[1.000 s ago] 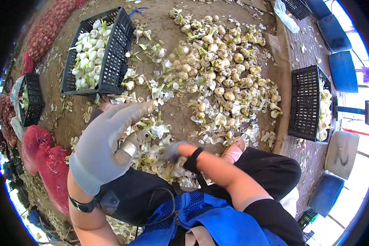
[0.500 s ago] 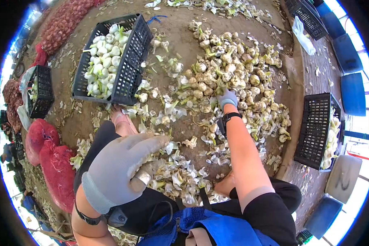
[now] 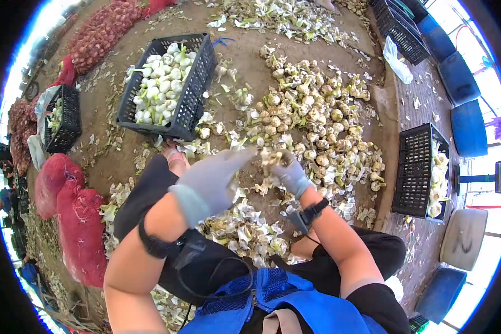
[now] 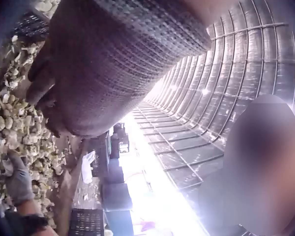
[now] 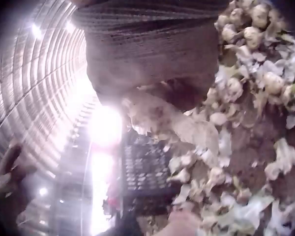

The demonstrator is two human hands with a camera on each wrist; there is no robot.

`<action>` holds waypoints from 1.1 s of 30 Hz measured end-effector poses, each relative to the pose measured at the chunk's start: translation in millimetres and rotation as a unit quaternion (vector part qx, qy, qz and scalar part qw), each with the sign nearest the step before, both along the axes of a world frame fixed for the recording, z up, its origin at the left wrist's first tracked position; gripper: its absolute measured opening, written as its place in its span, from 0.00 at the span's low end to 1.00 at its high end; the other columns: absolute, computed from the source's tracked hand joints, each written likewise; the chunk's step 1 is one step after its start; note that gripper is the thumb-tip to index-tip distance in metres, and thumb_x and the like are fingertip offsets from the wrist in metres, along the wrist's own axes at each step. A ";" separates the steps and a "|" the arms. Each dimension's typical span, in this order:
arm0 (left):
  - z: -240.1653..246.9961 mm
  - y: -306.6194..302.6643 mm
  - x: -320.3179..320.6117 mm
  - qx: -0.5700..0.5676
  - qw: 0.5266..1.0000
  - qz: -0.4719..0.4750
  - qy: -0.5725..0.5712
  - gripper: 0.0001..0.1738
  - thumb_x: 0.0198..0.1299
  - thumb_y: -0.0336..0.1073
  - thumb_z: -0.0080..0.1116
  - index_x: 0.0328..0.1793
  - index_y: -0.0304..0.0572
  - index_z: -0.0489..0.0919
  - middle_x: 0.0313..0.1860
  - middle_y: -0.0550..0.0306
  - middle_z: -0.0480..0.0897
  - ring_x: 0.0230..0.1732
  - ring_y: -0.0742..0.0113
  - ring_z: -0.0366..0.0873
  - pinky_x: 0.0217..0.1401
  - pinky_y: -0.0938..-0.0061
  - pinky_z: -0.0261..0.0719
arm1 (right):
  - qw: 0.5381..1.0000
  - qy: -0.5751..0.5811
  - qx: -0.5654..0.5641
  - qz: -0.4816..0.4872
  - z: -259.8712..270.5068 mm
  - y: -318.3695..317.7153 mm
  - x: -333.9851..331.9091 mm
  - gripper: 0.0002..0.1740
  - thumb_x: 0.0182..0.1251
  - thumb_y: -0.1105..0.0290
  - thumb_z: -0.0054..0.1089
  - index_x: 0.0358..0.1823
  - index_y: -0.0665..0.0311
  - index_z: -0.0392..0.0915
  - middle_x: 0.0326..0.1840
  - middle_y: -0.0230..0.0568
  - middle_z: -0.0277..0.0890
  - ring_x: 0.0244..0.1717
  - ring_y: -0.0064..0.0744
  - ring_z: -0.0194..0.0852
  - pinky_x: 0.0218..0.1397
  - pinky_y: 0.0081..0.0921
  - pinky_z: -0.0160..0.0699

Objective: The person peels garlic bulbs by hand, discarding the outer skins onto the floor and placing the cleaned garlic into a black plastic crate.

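In the head view my gloved right hand [image 3: 290, 173] pinches a garlic bulb [image 3: 269, 158], its loose skins and stem facing my other hand. The right wrist view shows that bulb [image 5: 155, 115] under the fingers, pale and dirt-marked. My gloved left hand [image 3: 216, 175] is held up just left of it, forefinger stretched toward the bulb, thumb side partly hidden. In the left wrist view the left glove [image 4: 98, 69] appears from the back, fingers bent a little. Beyond both hands lies a heap of untrimmed garlic bulbs [image 3: 317, 119] on the dirt floor.
A black crate [image 3: 200, 92] of clean white garlic stands front left; another crate [image 3: 413, 167] is at the right. Red mesh sacks [image 3: 80, 234] lie at the left. Peeled skins [image 3: 245, 234] cover the ground between my legs. Blue containers [image 3: 468, 128] line the right edge.
My right hand reached from near my lap into the heap, then drew back with a bulb. The left hand moved right and forward to beside it. The head view shifted too.
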State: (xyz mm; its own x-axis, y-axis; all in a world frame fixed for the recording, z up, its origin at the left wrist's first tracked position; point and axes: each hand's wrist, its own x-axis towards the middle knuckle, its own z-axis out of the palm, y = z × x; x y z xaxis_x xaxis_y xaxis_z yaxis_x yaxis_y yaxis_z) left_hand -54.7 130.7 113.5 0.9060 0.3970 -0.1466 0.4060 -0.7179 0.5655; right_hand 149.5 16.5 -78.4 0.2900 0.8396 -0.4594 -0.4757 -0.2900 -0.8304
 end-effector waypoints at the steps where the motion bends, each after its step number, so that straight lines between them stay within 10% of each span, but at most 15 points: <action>1: -7.3 -7.7 2.0 0.003 1.000 -0.001 -0.011 0.30 0.56 0.33 0.56 0.67 0.45 0.67 0.57 0.44 0.75 0.54 0.49 0.74 0.57 0.63 0.73 | 0.999 0.018 0.017 0.044 18.7 -6.0 -13.8 0.36 0.45 0.83 0.67 0.59 0.63 0.65 0.55 0.46 0.71 0.47 0.32 0.76 0.45 0.26 0.83; 7: -40.9 -44.9 18.6 -0.088 0.990 0.028 -0.103 0.22 0.53 0.34 0.58 0.56 0.42 0.75 0.49 0.43 0.79 0.50 0.45 0.77 0.56 0.63 0.74 | 0.847 -0.508 0.152 0.037 111.3 -44.2 -47.2 0.32 0.45 0.78 0.66 0.57 0.64 0.68 0.55 0.47 0.67 0.59 0.41 0.65 0.64 0.34 0.64; 10: -57.0 -57.8 24.8 -0.196 0.963 0.070 -0.173 0.16 0.52 0.25 0.56 0.49 0.40 0.78 0.44 0.47 0.81 0.47 0.53 0.79 0.54 0.66 0.74 | 0.985 -0.144 0.090 0.020 137.2 -73.5 -45.2 0.26 0.62 0.71 0.57 0.62 0.65 0.62 0.50 0.41 0.70 0.51 0.30 0.70 0.54 0.29 0.73; 13: -69.4 -68.6 31.6 -0.227 0.946 0.078 -0.218 0.18 0.50 0.17 0.54 0.48 0.39 0.78 0.44 0.52 0.82 0.45 0.64 0.79 0.52 0.71 0.74 | 0.985 0.154 0.075 -0.014 151.7 -95.7 -32.9 0.25 0.70 0.67 0.49 0.66 0.65 0.59 0.51 0.41 0.71 0.49 0.25 0.70 0.50 0.24 0.75; 17: -64.6 -83.3 40.4 -0.265 0.932 0.011 -0.248 0.15 0.57 0.23 0.57 0.51 0.37 0.77 0.46 0.57 0.81 0.47 0.74 0.76 0.54 0.79 0.73 | 0.994 0.024 0.100 -0.035 140.8 -113.1 -31.9 0.26 0.68 0.68 0.52 0.65 0.66 0.60 0.54 0.39 0.68 0.49 0.24 0.68 0.54 0.23 0.70; 19: -91.9 -91.5 50.1 -0.520 0.775 0.156 -0.324 0.15 0.61 0.26 0.56 0.55 0.38 0.76 0.50 0.60 0.79 0.49 0.75 0.75 0.56 0.79 0.72 | 0.984 -0.084 0.122 -0.094 117.8 -111.6 -33.1 0.25 0.62 0.69 0.58 0.60 0.65 0.65 0.52 0.39 0.69 0.49 0.28 0.68 0.54 0.26 0.70; 21: -79.3 -99.7 52.9 -0.628 0.686 0.240 -0.279 0.16 0.64 0.32 0.55 0.58 0.39 0.74 0.52 0.60 0.78 0.49 0.76 0.76 0.54 0.78 0.75 | 0.879 -0.460 0.098 -0.079 110.2 -110.6 -32.5 0.24 0.53 0.71 0.65 0.52 0.64 0.69 0.50 0.41 0.69 0.49 0.34 0.68 0.53 0.29 0.70; 23: -104.7 -101.6 57.3 -0.681 0.624 0.195 -0.329 0.17 0.64 0.35 0.56 0.58 0.40 0.75 0.51 0.59 0.79 0.48 0.74 0.77 0.53 0.78 0.77 | 0.860 -0.470 0.176 -0.092 103.4 -108.3 -33.8 0.24 0.45 0.75 0.68 0.45 0.61 0.70 0.47 0.45 0.69 0.48 0.43 0.70 0.51 0.33 0.72; 25: -99.1 -111.7 58.7 -0.662 0.626 0.224 -0.346 0.17 0.64 0.31 0.55 0.58 0.40 0.73 0.47 0.59 0.80 0.45 0.74 0.77 0.50 0.80 0.77 | 0.717 -0.658 0.215 -0.081 108.8 -110.6 -36.3 0.24 0.40 0.77 0.69 0.42 0.60 0.71 0.46 0.46 0.69 0.47 0.48 0.70 0.48 0.36 0.73; 33: -97.0 -120.1 72.1 -0.555 0.721 0.205 -0.362 0.27 0.64 0.27 0.53 0.70 0.36 0.63 0.59 0.57 0.74 0.53 0.74 0.73 0.57 0.79 0.74 | 0.693 -0.687 0.194 -0.101 100.0 -113.2 -27.6 0.22 0.35 0.78 0.67 0.36 0.54 0.73 0.44 0.46 0.67 0.45 0.49 0.69 0.45 0.38 0.73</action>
